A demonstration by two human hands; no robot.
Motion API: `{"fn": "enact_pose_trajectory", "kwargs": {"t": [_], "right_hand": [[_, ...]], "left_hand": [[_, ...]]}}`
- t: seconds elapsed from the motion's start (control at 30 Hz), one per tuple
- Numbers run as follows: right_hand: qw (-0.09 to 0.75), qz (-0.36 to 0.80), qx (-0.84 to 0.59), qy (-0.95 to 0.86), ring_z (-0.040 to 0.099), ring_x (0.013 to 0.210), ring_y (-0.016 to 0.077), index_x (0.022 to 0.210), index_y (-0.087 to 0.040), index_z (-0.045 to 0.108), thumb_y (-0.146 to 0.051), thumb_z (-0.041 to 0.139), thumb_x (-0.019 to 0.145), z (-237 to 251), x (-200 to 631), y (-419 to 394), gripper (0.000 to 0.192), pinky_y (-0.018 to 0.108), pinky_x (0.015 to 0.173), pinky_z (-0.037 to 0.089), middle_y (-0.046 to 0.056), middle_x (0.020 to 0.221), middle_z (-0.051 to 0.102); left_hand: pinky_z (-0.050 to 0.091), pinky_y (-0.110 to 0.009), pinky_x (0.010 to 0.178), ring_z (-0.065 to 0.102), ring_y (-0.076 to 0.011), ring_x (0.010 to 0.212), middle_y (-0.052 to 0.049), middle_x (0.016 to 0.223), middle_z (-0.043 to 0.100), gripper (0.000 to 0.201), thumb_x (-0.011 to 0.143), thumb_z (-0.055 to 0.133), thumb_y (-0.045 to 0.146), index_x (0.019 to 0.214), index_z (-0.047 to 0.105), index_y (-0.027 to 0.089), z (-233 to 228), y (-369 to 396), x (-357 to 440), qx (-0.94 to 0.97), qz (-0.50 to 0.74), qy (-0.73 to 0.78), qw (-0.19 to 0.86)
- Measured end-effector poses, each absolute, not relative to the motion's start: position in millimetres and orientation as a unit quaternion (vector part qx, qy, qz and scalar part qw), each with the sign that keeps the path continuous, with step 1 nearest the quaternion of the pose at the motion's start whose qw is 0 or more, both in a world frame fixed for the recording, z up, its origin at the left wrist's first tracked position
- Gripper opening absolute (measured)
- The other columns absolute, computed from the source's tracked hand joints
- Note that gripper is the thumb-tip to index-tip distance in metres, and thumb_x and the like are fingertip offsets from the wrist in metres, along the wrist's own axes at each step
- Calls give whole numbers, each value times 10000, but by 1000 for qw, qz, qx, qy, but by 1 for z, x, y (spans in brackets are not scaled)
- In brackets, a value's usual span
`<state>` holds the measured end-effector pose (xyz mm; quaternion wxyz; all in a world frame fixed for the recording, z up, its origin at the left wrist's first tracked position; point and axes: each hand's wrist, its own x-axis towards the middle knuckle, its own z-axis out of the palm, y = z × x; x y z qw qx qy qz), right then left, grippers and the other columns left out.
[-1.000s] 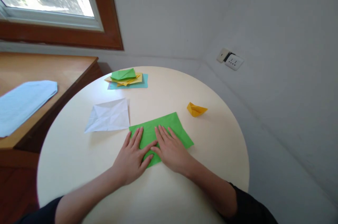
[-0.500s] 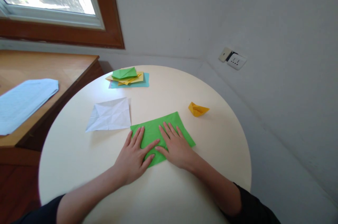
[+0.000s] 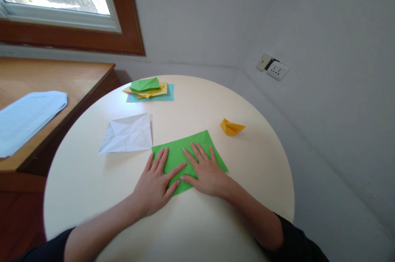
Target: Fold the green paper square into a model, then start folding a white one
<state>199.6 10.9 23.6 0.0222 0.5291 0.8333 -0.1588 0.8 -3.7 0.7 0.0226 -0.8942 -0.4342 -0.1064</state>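
Note:
A green sheet of paper (image 3: 180, 153) lies flat on the round table, slightly turned, with its near edge partly hidden beneath my hands. On its left part rests my left hand (image 3: 156, 184), palm down with the fingers spread. My right hand (image 3: 206, 173) presses on the right part, fingers stretched out and apart. The two thumbs come close to each other near the middle of the sheet. Touching or almost touching the green sheet's far left corner is a creased white sheet of paper (image 3: 128, 133). To the right stands a small folded orange paper boat (image 3: 231, 127).
At the far edge of the cream round table (image 3: 262, 151) lies a stack of folded green, yellow and blue paper (image 3: 149, 89). A wooden desk (image 3: 77, 70) on the left bears a light blue folded cloth (image 3: 33, 118). A wall socket (image 3: 277, 70) sits beyond the table.
The fingers of my right hand have spread a little wider and shifted slightly left on the green sheet. My left hand stays in place.

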Motion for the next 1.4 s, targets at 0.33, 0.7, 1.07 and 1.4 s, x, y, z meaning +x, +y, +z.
{"fn": "enact_pose_trajectory", "kwargs": {"t": [0.33,0.7,1.07,1.4], "right_hand": [[17,-155,530,833,14,1380,306,1433,-220,115,-703,210,806,24,200,10,797,608,1052,9,126,1503,38],[25,-135,532,836,56,1378,316,1432,-215,130,-704,219,803,22,199,11,802,617,1049,37,130,1502,71],[21,-136,529,838,49,1379,312,1431,-213,135,-701,219,806,20,200,10,797,619,1048,35,135,1500,80],[34,-140,532,834,47,1377,320,1430,-203,134,-687,266,808,23,198,11,799,622,1047,42,139,1498,69]], "left_hand": [[206,-523,1050,156,-324,1361,-75,1478,247,481,878,406,454,1347,350,365,1,-3,1,-894,-100,-437,9],[207,-550,1035,187,-334,1350,-83,1468,271,458,888,380,454,1337,372,365,6,-4,3,-893,-93,-440,-13],[211,-571,1025,157,-348,1355,-91,1473,250,458,890,382,442,1343,350,382,7,-3,2,-895,-87,-438,-25],[193,-555,1042,139,-335,1361,-73,1474,254,459,889,386,438,1341,364,365,7,-3,2,-894,-86,-439,-28]]}}
